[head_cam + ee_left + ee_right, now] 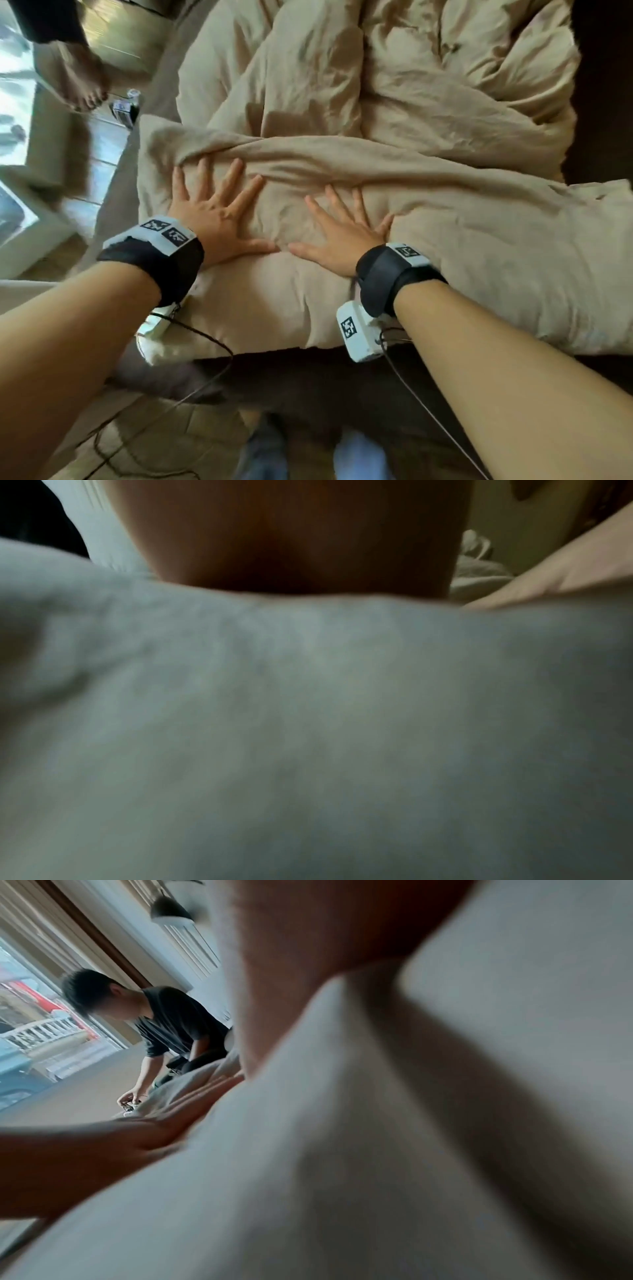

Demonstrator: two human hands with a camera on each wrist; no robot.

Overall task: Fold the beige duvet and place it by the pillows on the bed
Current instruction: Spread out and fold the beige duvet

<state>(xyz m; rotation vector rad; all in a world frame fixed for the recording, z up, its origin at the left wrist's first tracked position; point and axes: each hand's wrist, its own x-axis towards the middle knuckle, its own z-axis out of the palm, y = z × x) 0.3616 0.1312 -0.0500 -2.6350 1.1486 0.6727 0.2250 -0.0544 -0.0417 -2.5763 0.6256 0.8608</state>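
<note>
The beige duvet lies bunched and partly folded across the bed, with a thick folded band running left to right nearest me. My left hand lies flat on that band with fingers spread, pressing into the cloth. My right hand presses flat beside it, fingers spread too, the thumbs almost meeting. In the left wrist view the blurred duvet fills the frame below my palm. In the right wrist view the duvet rises against my palm, and my left hand shows flat on the cloth. No pillows are in view.
A dark bed frame edge runs below the duvet, with my feet on the wooden floor. Another person's bare foot stands at the bed's left side; that person bends over near a window. Cables hang from my wrists.
</note>
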